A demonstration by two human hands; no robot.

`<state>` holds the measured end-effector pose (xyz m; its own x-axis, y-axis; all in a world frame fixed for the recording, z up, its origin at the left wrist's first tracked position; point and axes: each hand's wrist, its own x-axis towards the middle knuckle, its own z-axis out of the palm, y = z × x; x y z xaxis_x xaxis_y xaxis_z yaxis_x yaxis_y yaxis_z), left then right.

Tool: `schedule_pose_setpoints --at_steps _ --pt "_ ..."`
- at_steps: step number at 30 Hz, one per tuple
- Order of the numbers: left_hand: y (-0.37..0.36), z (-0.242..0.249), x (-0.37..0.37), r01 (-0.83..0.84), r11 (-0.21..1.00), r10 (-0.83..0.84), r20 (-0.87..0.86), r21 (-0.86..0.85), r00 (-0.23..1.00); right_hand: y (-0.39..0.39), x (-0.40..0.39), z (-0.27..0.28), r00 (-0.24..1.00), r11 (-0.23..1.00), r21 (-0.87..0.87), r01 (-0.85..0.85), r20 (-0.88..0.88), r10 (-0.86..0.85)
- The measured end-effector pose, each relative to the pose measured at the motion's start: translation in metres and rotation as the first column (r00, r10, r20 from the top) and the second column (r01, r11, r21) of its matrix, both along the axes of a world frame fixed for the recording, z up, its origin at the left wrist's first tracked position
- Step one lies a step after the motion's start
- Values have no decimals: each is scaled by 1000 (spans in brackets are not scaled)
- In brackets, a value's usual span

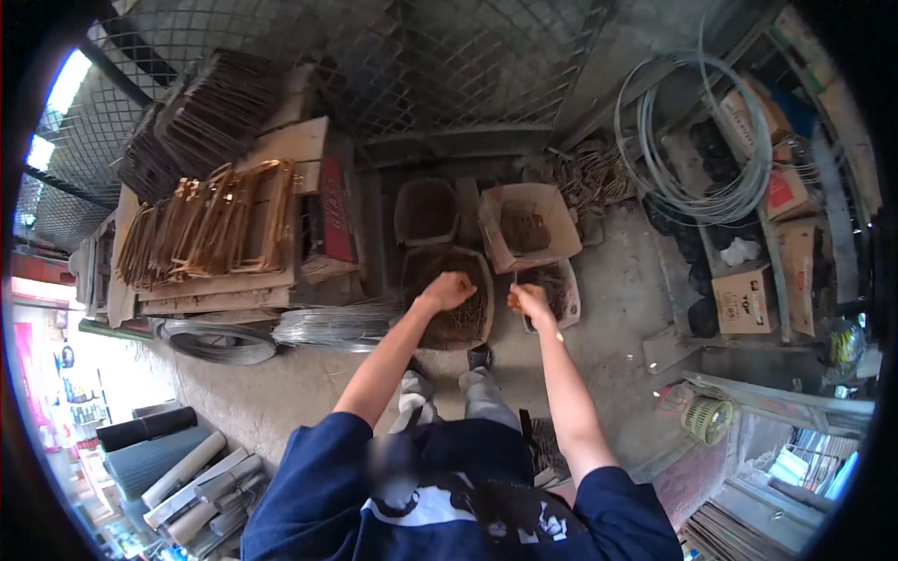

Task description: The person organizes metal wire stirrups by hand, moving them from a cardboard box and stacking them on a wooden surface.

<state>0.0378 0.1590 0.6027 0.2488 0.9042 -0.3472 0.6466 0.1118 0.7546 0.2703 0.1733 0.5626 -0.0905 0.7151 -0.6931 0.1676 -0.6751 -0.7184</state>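
Both of my arms reach forward over several containers on the floor. My left hand (450, 290) is closed above a dark bin (487, 323) that has thin brown pieces in it; what its fingers hold, if anything, is too small to make out. To its right, my right hand (529, 301) is closed on a thin rod (515, 277) that points up from the fingers. Beneath that hand sits a smaller pale-rimmed container (572, 304) with dark thin pieces inside. The two hands are apart from each other.
An open box (558, 245) and a dark bin (399, 217) stand beyond the hands. Stacked rusty metal frames (210, 224) lie at left, above wire coils (332, 325). A large wire coil (756, 192) hangs at right near cardboard boxes (745, 299). Rolls (154, 453) lie lower left.
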Motion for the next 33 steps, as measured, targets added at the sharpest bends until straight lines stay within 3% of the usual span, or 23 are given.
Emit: schedule_pose_setpoints --at_steps 4,6,7,8,11,12,15,16,17,19,21,23,25,27,29,30,31,33 --pt "-46 -105 15 -61 975 66 17 -214 998 -37 26 -87 998 990 -130 46 52 -40" --pt "-72 -155 21 -68 947 80 23 -315 997 -54 44 -139 991 963 -263 -57 105 88" --pt "-84 -179 22 -1 966 -29 -111 -259 993 -60 47 -159 976 954 -290 -77 172 131" --pt "-94 -204 21 -25 958 -4 -100 -284 995 -62 50 -181 970 943 -316 -100 179 163" --pt "-126 -265 20 -127 790 71 -116 -600 991 -75 49 -234 982 936 -352 -26 166 90" --pt "-133 -288 18 -140 771 86 -117 -621 989 -74 45 -255 980 925 -377 -42 164 112" --pt "-158 -351 6 -235 871 209 -106 -432 972 -83 36 -338 971 927 -365 -89 176 163" --pt "-160 -372 2 -243 856 216 -112 -456 970 -78 30 -361 927 906 -366 -214 215 306" --pt "-162 -394 -2 -304 819 283 -119 -486 952 -76 22 -384 942 912 -359 -197 188 277" --pt "-159 -432 -6 -360 762 348 -128 -538 929 -56 4 -417 899 882 -324 -343 161 408" --pt "-146 -458 -11 -329 843 297 -143 -425 944 -61 -6 -504 927 957 -178 -229 261 270" --pt "-140 -490 -14 -339 858 308 -141 -385 941 -26 -43 -506 985 965 -201 -170 -52 162" --pt "-135 -523 -17 -342 878 312 -139 -336 940 20 -90 -481 968 924 -293 -247 -27 250" --pt "-133 -553 -15 -387 828 337 -191 -405 922 59 -135 -455 879 862 -321 -393 145 454" --pt "-119 -552 -14 -441 779 415 -160 -445 896 74 -154 -505 928 904 -251 -346 -235 290" --pt "-113 -551 -14 -484 730 485 -132 -482 864 81 -167 -515 927 902 -256 -348 -234 292" --pt "-128 -584 -7 -485 726 488 -132 -487 863 88 -184 -518 948 929 -231 -288 -206 242" --pt "-174 -665 9 -564 814 575 56 -137 816 104 -211 -530 965 952 -208 -227 -178 191"
